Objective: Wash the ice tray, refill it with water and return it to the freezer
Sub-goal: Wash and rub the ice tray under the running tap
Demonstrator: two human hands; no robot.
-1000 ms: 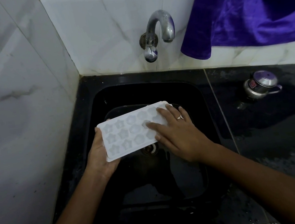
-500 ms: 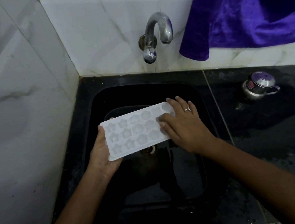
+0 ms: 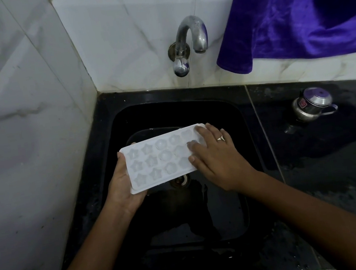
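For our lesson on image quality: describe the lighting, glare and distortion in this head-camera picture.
Head view: dim overall, the black sink swallowing detail; the white ice tray is brightest; the tap carries soft highlights and a purple tint from the cloth; wide-angle bowing bends tile lines; fingers of the right hand look slightly blurred.

there is one tray [image 3: 153, 161] with three rows of moulds, some hidden under fingers, plus two hands, a left hand [image 3: 120, 188] and a right hand [image 3: 217, 159], one ring [image 3: 220, 138], one tap [image 3: 189, 41], one sink [image 3: 169, 113], one purple cloth [image 3: 303, 7] and one metal pot [image 3: 312, 104].
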